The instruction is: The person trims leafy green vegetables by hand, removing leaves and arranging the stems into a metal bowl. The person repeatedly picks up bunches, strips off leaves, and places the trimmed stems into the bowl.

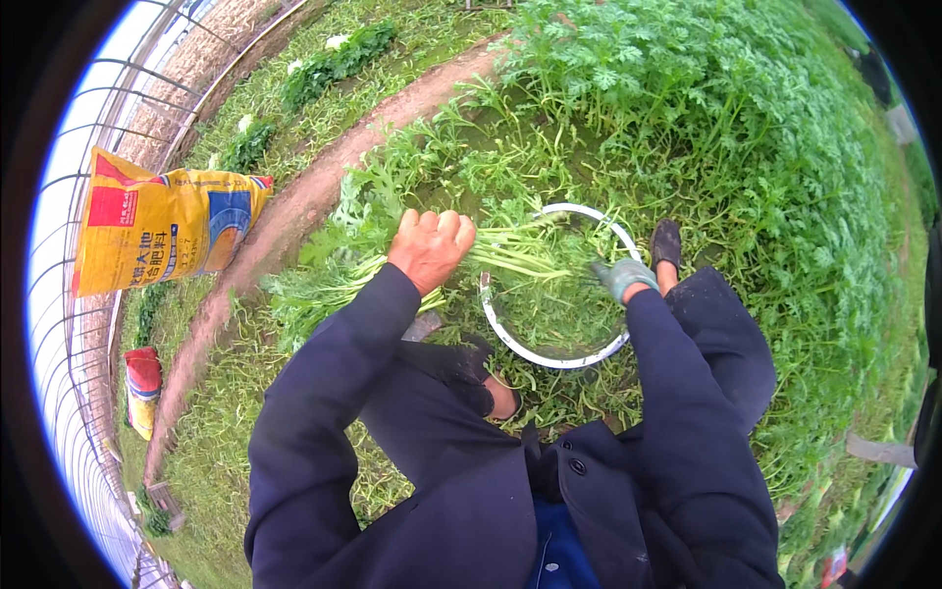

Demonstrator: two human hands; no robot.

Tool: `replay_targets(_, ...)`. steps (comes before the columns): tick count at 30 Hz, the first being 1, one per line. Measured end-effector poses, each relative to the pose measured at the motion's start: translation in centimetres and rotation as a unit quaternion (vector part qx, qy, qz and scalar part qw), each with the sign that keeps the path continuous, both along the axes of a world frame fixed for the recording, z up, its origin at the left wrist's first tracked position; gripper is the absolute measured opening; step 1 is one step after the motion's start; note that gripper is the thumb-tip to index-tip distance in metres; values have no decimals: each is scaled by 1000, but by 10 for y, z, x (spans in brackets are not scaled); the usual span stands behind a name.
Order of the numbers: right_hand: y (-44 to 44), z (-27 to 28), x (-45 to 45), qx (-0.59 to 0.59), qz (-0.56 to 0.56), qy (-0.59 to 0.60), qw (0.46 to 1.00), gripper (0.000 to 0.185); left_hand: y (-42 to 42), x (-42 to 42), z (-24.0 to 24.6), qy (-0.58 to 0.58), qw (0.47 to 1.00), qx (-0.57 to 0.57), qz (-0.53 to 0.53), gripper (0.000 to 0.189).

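My bare left hand [432,245] is closed around a bunch of cut leafy greens [519,254], which look like garland chrysanthemum. Their feathery leaves point left and the pale stems point right. Below the stems is a round white rim [508,340] with loose green bits inside; whether it is a basin or a hoop is unclear. My right hand [627,278], in a grey-green glove, is over the rim's right side near the stem ends. Its fingers are partly hidden, so I cannot tell if it holds something. More cut greens [331,294] lie left of my left forearm.
Dense standing greens [736,132] grow ahead and to the right. A yellow fertilizer sack [154,228] stands by a dirt path [324,184] at left, with a red and yellow sack [143,390] farther down. Bundled greens [338,70] lie beyond the path. A greenhouse frame [81,324] curves along the left.
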State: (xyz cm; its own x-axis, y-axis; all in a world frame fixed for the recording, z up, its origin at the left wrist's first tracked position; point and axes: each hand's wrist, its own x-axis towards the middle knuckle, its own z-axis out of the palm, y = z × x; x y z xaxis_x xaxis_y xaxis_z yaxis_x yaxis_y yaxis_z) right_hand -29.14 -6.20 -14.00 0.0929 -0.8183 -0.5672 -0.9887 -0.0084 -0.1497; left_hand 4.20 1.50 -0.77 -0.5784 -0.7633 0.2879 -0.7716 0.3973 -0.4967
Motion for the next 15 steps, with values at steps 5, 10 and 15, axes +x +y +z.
replay_targets(5, -7, 58, -1, 21, 52, -165, 985, 81, 0, 8, 8, -11, 1000, 0, -19, 26)
replay_targets(10, 10, 81, 69, 57, 107, -227, 966, 81, 0, -9, 19, -5, 997, -7, -73, 29)
replay_targets(15, 9, 32, 33, 41, 7, -21, 999, 87, 6, 6, 40, 14, 995, -37, -95, 26)
